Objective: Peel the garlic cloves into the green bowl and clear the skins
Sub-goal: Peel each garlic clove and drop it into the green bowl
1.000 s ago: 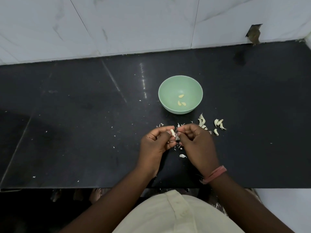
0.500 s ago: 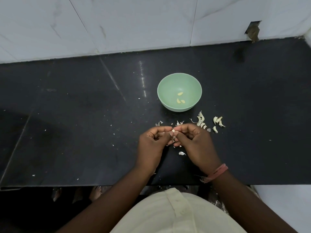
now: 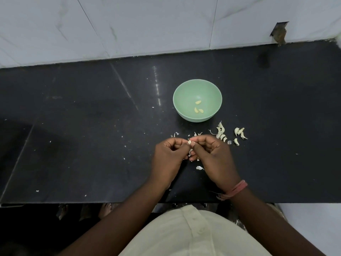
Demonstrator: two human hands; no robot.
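Both hands meet above the near middle of the black counter (image 3: 73,126). The left hand (image 3: 168,159) and right hand (image 3: 214,159) each have fingers curled, fingertips pinching one small clove (image 3: 189,142) between them; whether skin still clings to it is too small to tell. Compared with a second ago the hands sit slightly closer together and the clove shows less, its tip alone peeking out, which suggests peeling of this clove is under way rather than finished. The green bowl (image 3: 186,89) stands just beyond the hands and holds three peeled cloves (image 3: 198,108), the same count as before. Unpeeled cloves (image 3: 239,132) lie to the right of the hands, near the bowl. Skins (image 3: 199,168) are scattered around the hands, not yet cleared.
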